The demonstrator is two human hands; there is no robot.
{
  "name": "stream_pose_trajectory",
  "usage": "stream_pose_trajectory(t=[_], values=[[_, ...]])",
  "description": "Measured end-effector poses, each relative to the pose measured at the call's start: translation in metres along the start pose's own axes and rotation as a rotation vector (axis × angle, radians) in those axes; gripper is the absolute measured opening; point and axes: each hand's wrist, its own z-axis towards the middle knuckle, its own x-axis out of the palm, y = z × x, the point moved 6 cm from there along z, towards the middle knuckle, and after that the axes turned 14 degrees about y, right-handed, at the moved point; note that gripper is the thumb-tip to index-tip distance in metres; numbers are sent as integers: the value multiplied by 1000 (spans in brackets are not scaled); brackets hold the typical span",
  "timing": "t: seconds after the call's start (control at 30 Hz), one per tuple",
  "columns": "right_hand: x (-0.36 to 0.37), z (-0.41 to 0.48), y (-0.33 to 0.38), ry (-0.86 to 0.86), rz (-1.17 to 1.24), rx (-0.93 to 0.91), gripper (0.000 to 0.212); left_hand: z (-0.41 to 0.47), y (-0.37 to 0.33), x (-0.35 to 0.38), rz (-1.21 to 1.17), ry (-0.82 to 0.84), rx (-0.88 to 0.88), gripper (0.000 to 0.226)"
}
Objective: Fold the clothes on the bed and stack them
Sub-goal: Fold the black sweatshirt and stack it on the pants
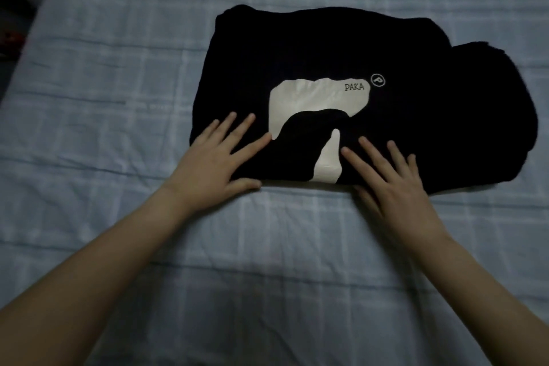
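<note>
Plaid bedsheet [118, 68], black sweatshirt [297, 53], left grip [214, 157] and right grip [389, 178] splayed flat atop, empty.

One bed [118, 53] filled the view. One folded black garment [297, 47] lay on it, toward 1 o'clock from the centre. A dark bulge [475, 116] at the garment's 3 o'clock side was either part of it or a second piece, so the count there could not be settled. The garment carried one white print [297, 98] in two patches, one word [354, 87], "PAKA", and one circled letter P [378, 79]. Two grips showed, both bare hands: one left grip [214, 157] at the print's 7 o'clock and one right grip [395, 184] at its 5 o'clock.
</note>
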Motion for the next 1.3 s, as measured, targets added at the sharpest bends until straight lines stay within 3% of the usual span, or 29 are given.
stream_pose_trajectory(t=[0.2, 0.3, 0.37, 0.5, 0.63, 0.77, 0.87, 0.97, 1.07, 1.17, 1.3], values=[[-22, 0, -2, -7, 20, 14, 59, 2, -6, 1, -86, 8, -45, 67], [-55, -2, -32, -147, 101, 15, 57, 4, -13, -14, -215, -11, -127, 70], [-80, 0, -66, -249, 27, 61, 54, 9, -33, -37, -311, -92, -186, 69], [-81, 17, -119, -71, -163, 135, 60, 72, -128, -85, -202, -227, -50, 71], [-42, 3, -169, 97, 25, 228, 68, 141, -179, -76, -82, -105, -50, 75], [-41, -1, -168, 105, 116, 243, 65, 146, -175, -61, -97, -79, -67, 72], [-58, -6, -144, -15, 5, 303, 61, 135, -173, -70, -139, -100, -56, 71], [-68, -5, -102, -170, -53, 108, 67, 109, -160, -73, -160, -196, -66, 72], [-46, 9, -67, -65, -91, -148, 81, 77, -133, -56, -65, -189, -72, 85], [-18, 21, -69, 68, -158, -188, 86, 65, -107, -29, -73, -96, -92, 91], [-9, 23, -74, 35, -147, -160, 79, 63, -97, -15, -160, -83, -82, 87]])
